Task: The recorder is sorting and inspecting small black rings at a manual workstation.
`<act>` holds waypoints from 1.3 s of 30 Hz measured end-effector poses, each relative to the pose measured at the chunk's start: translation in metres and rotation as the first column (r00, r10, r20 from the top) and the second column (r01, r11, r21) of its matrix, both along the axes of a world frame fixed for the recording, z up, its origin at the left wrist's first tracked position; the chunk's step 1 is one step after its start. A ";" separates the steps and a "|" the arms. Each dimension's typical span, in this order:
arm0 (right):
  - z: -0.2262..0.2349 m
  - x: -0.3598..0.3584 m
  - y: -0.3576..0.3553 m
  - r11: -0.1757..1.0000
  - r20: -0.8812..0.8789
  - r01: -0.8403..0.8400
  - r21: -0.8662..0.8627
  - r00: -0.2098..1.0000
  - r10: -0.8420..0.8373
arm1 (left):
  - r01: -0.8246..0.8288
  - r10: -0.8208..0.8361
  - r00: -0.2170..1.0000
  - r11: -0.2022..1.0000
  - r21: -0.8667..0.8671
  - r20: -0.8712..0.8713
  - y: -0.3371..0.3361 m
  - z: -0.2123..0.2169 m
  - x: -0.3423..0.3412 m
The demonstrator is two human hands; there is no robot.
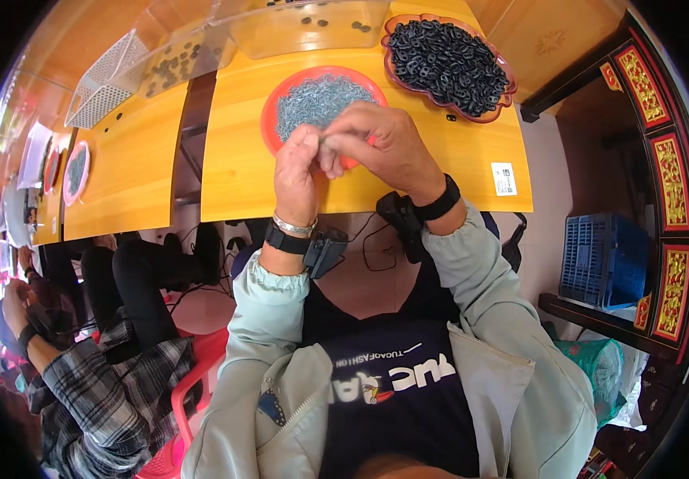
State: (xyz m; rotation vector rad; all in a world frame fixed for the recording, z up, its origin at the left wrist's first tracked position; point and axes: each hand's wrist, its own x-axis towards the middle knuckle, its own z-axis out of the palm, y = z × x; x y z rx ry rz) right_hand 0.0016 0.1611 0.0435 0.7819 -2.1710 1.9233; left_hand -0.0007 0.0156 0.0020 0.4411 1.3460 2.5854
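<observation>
My left hand (298,164) and my right hand (378,142) meet over the near edge of a red round bowl (270,120). Small silvery metal pieces (312,102), thin like pins or screws, fill that bowl. Both hands have their fingers pinched together, the tips almost touching. Whatever sits between the fingertips is too small and blurred to make out. Beyond my right hand stands a scalloped reddish-brown tray (504,97), heaped with small black ring-like plastic parts (444,64). One loose black piece (451,118) lies on the table in front of the tray.
The yellow wooden table (233,176) carries a clear plastic bin (304,36) at its far side and a white label (503,180) at right. A white perforated basket (109,80) is on the neighbouring table. At left sits a person in a plaid sleeve (105,391). A blue crate (600,259) stands right.
</observation>
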 end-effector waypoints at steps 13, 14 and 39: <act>-0.015 0.000 -0.010 0.971 0.284 0.072 -0.228 0.959 -0.004 | -0.157 0.152 0.987 0.979 -0.127 -0.051 -0.001 -0.002 -0.001; -0.015 0.000 -0.009 0.971 0.284 0.073 -0.228 0.959 -0.005 | -0.157 0.155 0.988 0.978 -0.135 -0.027 -0.001 -0.002 -0.001; -0.017 -0.008 0.001 0.988 0.368 0.024 -0.153 0.929 0.035 | -0.163 0.141 0.985 0.940 -0.299 -0.096 0.000 -0.008 -0.003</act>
